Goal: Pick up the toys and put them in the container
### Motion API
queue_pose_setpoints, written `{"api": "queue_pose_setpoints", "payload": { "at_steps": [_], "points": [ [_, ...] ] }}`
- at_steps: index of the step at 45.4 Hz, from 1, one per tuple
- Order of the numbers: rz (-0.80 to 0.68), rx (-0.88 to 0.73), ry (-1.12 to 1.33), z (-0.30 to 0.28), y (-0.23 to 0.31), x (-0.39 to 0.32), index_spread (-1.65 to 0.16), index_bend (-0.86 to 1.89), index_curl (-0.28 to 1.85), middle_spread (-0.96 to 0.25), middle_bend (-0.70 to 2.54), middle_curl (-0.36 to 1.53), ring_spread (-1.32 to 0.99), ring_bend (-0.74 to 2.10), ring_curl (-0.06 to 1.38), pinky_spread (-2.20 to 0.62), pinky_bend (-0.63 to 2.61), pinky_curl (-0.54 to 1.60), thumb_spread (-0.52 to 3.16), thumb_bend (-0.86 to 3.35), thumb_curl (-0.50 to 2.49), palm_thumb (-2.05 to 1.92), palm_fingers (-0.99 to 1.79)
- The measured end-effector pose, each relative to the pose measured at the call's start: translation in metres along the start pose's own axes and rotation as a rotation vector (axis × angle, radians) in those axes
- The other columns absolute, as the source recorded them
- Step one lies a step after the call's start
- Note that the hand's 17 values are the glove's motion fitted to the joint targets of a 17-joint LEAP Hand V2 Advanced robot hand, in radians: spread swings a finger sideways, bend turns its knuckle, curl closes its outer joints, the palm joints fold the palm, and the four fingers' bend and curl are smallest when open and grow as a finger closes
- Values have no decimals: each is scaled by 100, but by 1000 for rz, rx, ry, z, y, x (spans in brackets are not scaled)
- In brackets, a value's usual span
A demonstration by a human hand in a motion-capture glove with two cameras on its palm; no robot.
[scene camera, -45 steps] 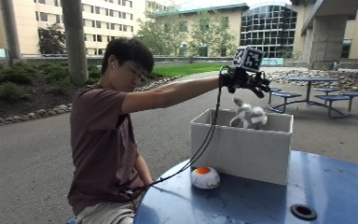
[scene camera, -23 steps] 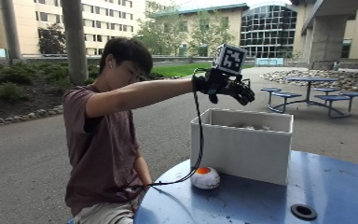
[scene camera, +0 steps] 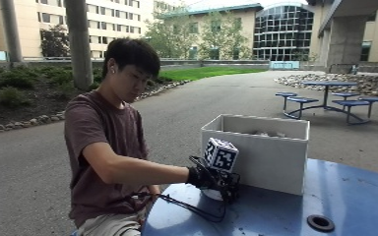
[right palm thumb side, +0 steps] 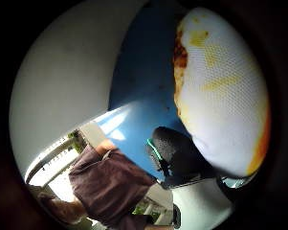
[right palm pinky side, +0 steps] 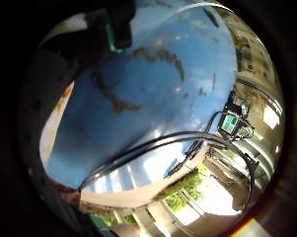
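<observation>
Ball (right palm thumb side: 220, 91) sits on the blue counter (scene camera: 274, 211) just beside the white container (scene camera: 267, 152), directly under the gloved grip (scene camera: 214, 180), close against the palm. Whether the fingers curl round it, I cannot tell.

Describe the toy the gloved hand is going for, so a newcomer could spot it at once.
Start at the blue table, then find the white container on it. Just in front of the container, under the gloved right hand, lies the toy: a white mesh-textured ball with orange and yellow patches, the only loose thing there.
</observation>
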State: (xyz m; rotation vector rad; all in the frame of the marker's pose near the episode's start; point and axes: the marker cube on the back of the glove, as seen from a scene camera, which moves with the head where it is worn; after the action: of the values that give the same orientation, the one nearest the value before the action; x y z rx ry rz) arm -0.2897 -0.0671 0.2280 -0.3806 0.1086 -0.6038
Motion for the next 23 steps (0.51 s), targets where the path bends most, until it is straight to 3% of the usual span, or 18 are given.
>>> {"api": "queue_pose_setpoints", "payload": {
  "at_steps": [6,7,8,12,18,23],
  "points": [
    [-50,56,-60,0,-7,-7,-14,39,31,-7,38,38,-25,87,44,-38,101,28,151,37,57,70,107],
    [-52,65,-64,0,-8,-6,-15,37,31,-6,22,34,-26,82,43,-38,106,31,154,37,55,68,84],
    [-54,78,-70,0,-9,-6,-12,42,37,-8,46,44,-28,94,50,-41,97,30,149,39,59,76,115],
    [-56,141,-127,1,-14,-5,-9,50,40,-10,65,50,-30,106,53,-46,86,29,151,46,66,88,139],
    [-43,201,-228,-11,-13,5,-4,69,50,-12,94,60,-28,116,58,-44,88,33,148,49,76,95,149],
    [2,194,-239,-45,-3,23,-4,87,58,-15,111,66,-30,120,61,-43,91,36,131,38,86,83,133]
  ]
}}
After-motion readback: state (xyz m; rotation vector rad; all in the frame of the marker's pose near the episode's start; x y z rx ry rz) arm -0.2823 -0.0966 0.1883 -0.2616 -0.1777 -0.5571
